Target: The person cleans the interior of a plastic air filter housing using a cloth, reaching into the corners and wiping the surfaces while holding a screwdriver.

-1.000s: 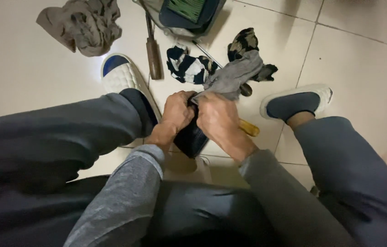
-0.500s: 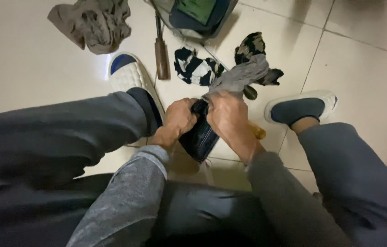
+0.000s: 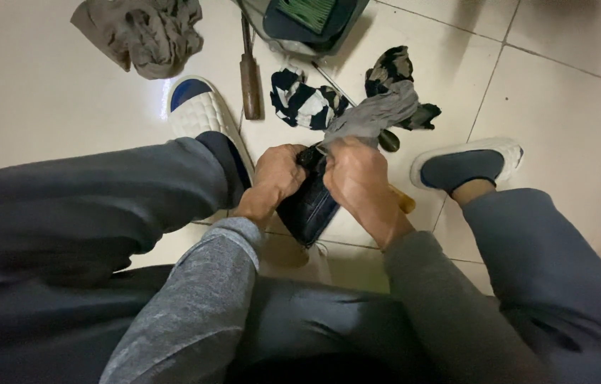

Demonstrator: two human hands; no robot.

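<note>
Midway, my left hand (image 3: 279, 174) and right hand (image 3: 357, 174) pinched the dark folded cloth (image 3: 309, 210) mid-frame, fingers clenched; the grey rag (image 3: 375, 114) trailed upward, loose.

Between two shoes, both hands (image 3: 318, 178) grip a dark cloth (image 3: 309, 208); striped rag (image 3: 302, 103) lies beyond

Under me lies a floor (image 3: 44, 99) of large, glossy cream tiles with thin dark grout lines (image 3: 489, 92). Soft light glares off the tile to my left; shadow gathers at the upper right corner.
</note>
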